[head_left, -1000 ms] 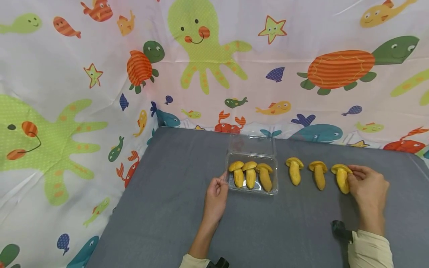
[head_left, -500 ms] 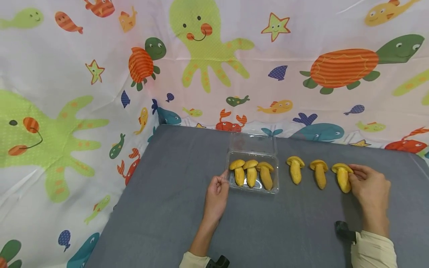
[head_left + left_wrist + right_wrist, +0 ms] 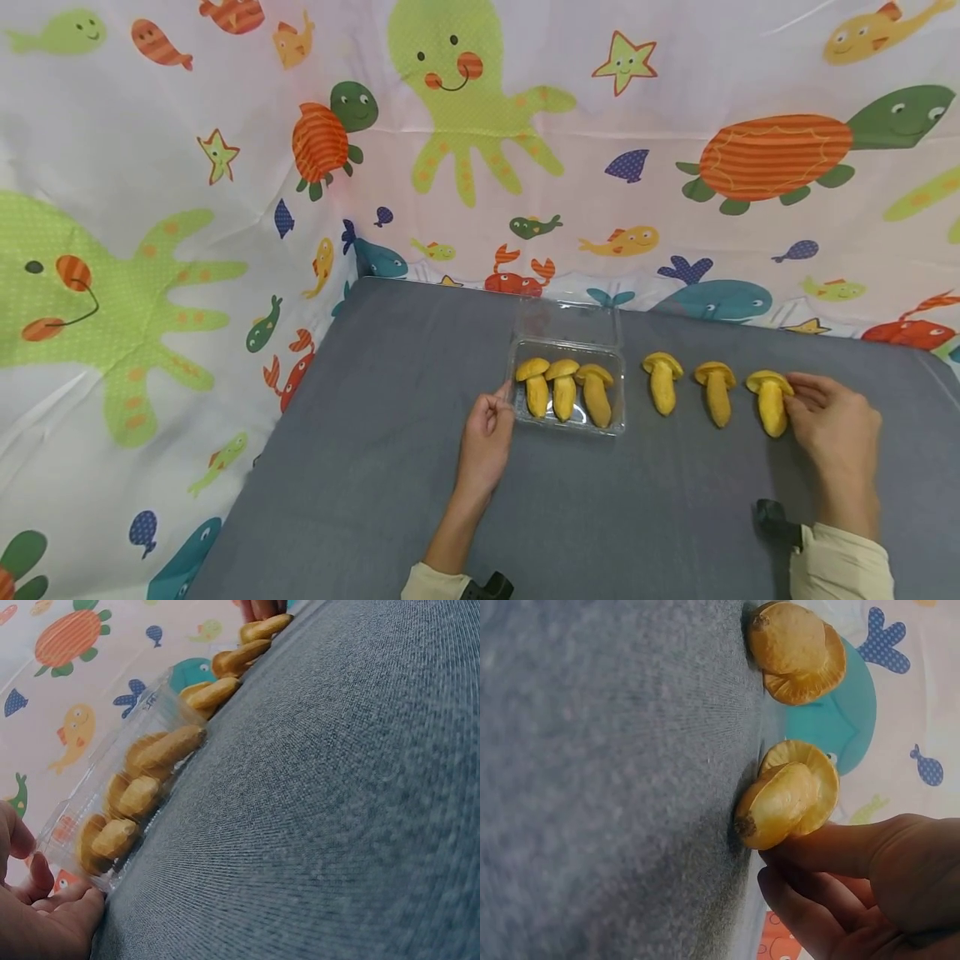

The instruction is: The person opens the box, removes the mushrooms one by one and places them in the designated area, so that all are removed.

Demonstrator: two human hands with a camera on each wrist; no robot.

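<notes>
My left hand (image 3: 486, 442) pinches the left edge of a clear plastic clamshell box (image 3: 567, 427), its lid (image 3: 568, 323) tipped back toward the wall. Inside the box, three yellow mushrooms (image 3: 562, 400) lie side by side, caps toward the back. To the right of the box, three more mushrooms lie in a spaced row: one nearest the box (image 3: 663, 392), a middle one (image 3: 717, 404) and a rightmost one (image 3: 771, 408). My right hand (image 3: 838, 437) holds the rightmost mushroom at its right side with thumb and fingertips; the right wrist view partly hides the contact.
Grey cloth covers the table (image 3: 360, 467). A patterned sea-animal curtain (image 3: 585, 108) stands along the table's back and left sides, close behind the box lid.
The head view has shifted slightly. My right hand has eased a little to the right against the rightmost mushroom; the left hand, the box and the other mushrooms stay put.
</notes>
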